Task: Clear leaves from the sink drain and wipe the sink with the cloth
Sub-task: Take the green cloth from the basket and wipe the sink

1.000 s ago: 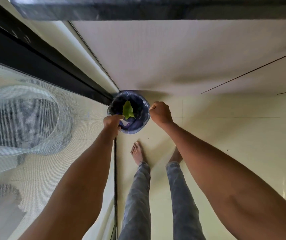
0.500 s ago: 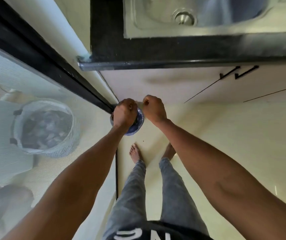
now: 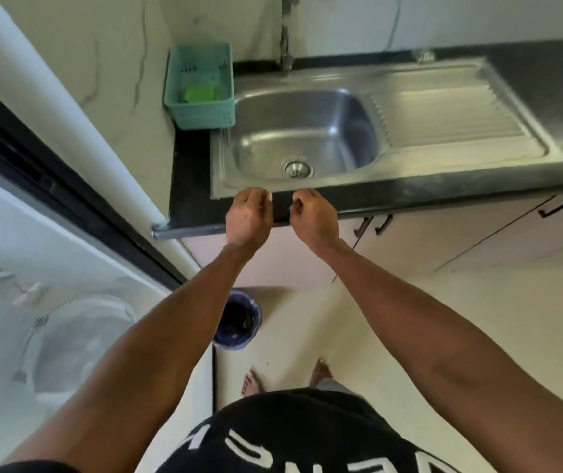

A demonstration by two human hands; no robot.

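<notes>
The steel sink [image 3: 307, 107] lies in the black counter, and its round drain [image 3: 296, 169] shows no leaves. My left hand [image 3: 247, 215] and my right hand [image 3: 314, 216] hover side by side at the counter's front edge, just short of the sink rim. Both have loosely curled fingers and hold nothing. A green cloth or sponge [image 3: 199, 92] lies inside the teal basket [image 3: 201, 112] left of the sink. On the floor below stands the blue-lined bin [image 3: 237, 322]; its inside looks dark.
A tap [image 3: 285, 46] rises behind the basin. A ribbed draining board [image 3: 444, 110] runs to the right. Cupboard doors with black handles [image 3: 382, 224] sit under the counter. A dark-framed sliding screen door [image 3: 51, 186] is at the left. My bare feet [image 3: 251, 382] stand on the pale floor.
I have straightened up from the bin. Both hands let go of the bin's bag and rose to the counter edge. The sink came into full view.
</notes>
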